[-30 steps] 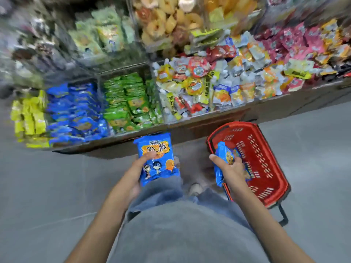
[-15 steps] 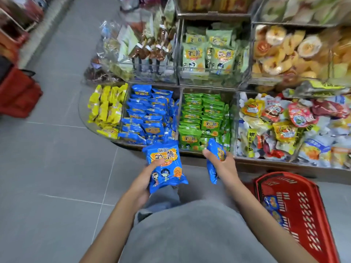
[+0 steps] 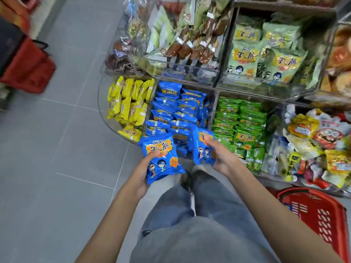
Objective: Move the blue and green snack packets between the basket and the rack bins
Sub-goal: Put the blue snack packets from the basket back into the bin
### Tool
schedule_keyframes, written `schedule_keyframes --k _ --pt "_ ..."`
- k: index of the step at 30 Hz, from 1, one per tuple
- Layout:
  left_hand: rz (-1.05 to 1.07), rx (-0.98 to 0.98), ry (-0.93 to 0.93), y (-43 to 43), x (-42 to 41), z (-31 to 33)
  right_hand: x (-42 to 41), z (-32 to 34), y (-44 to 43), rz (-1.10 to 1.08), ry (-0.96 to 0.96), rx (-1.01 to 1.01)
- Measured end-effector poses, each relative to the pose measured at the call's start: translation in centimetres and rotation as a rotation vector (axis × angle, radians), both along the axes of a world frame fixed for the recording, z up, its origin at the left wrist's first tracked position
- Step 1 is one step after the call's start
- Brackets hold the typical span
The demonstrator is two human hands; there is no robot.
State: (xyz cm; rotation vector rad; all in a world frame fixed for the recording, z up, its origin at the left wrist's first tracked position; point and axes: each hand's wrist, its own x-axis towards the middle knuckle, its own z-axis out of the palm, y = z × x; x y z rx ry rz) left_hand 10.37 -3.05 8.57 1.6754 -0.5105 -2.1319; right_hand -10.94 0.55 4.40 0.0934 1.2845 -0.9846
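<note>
A: What takes up most of the view?

B: A grey tiled floor (image 3: 57, 130) and a clear-walled rack (image 3: 216, 95) standing on it. The lower row holds yellow packets (image 3: 129, 103), then a blue bin (image 3: 176, 107) full of blue packets. Next comes a green bin (image 3: 239, 118) full of green ones, then mixed sweets (image 3: 313, 139). Pale green packets (image 3: 266, 54) sit in the tier above the green bin.

A: Can you read any of the writing?

B: The blue, green and pale green packets all carry an orange label with big Chinese characters, and the last one reads 脆. The smaller print is too blurred to read.

A: Where is the basket?

B: The red basket (image 3: 300, 193) stands on the floor at the lower right, well apart from the blue bin. The frame cuts off most of it. Other red baskets (image 3: 28, 69) sit at the far left, blurred.

A: How many packets are in hand?

B: 2, both blue. The left packet (image 3: 161, 158) lies face up, with cartoon faces under its label, just in front of the blue bin's front left corner. The right packet (image 3: 199, 149) stands nearly upright at the bin's front right corner, beside the divider to the green bin.

A: And the fingers?

B: The left hand (image 3: 142, 173) holds its packet from below. Its thumb (image 3: 156, 153) lies across the front, just under the label, and the other fingers are hidden behind. The right hand (image 3: 222, 158) grips its packet from the side. That thumb (image 3: 208, 139) presses on the orange label, and the rest wrap behind, mostly hidden.
</note>
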Motion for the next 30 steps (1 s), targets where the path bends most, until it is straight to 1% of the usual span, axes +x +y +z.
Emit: schedule_keyframes --k 4,6,8,12,14,16,18,23,27,30 --pt "0.116 0.027 0.000 -0.3 0.5 -1.0 0.6 -2.4 -3.5 0.001 0.180 -0.001" --pt "0.158 0.040 -0.001 0.0 0.9 -1.4 0.9 -3.7 -4.7 0.039 0.369 -0.005" --pt "0.178 0.062 0.004 0.3 1.3 -1.9 1.3 -4.8 -5.4 0.137 0.557 -0.057" --pt "0.213 0.079 0.013 1.3 1.9 -2.6 2.8 -6.4 -5.6 0.300 0.769 -0.184" --pt "0.223 0.093 0.005 1.8 2.1 -3.0 3.6 -7.7 -5.3 0.353 0.899 -0.194" --pt "0.223 0.103 -0.008 2.0 2.1 -3.3 4.0 -8.8 -5.0 0.424 1.041 -0.143" --pt "0.217 0.109 -0.007 2.2 2.1 -3.6 4.4 -9.4 -5.0 0.468 1.081 -0.078" --pt "0.234 0.114 0.008 2.5 2.0 -3.9 5.3 -9.7 -5.6 0.526 1.069 0.039" --pt "0.236 0.122 0.011 2.8 2.2 -4.0 5.7 -9.9 -5.0 0.542 1.102 0.082" --pt "0.229 0.129 0.002 3.0 2.4 -4.1 5.5 -9.9 -4.4 0.562 1.091 0.065"
